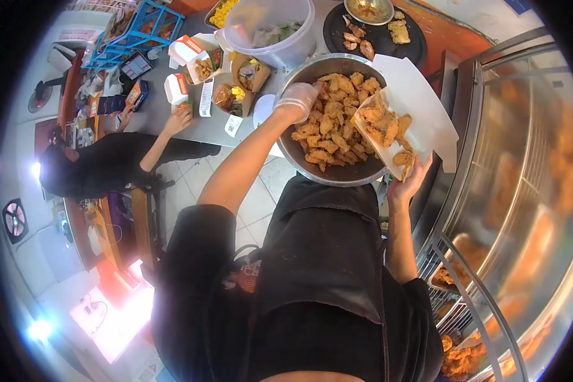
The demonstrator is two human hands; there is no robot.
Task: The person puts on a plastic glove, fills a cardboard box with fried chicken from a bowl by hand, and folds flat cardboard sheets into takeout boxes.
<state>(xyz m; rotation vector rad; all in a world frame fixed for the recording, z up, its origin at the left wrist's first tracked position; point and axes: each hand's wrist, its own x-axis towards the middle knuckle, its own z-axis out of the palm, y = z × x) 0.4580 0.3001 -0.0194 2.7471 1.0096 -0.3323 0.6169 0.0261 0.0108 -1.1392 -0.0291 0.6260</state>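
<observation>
A large metal bowl [285,137] of fried chicken pieces [337,121] stands in front of me. My left hand [301,100], in a clear plastic glove, reaches over the bowl's left side to the chicken. Its fingers look curled, and whatever is in them is hidden. My bare right hand [410,179] grips the lower end of an open white cardboard box [420,108]. The box is tilted against the bowl's right side, its lid folded outward. Several fried chicken pieces [385,124] lie in it.
On the counter [156,108] at left are food boxes [200,67], receipts [206,99] and a translucent tub [274,44]. A black round tray [334,35] with chicken stands behind the bowl. A glass display case [516,159] fills the right. At left, a co-worker [102,162] handles a small box [177,89].
</observation>
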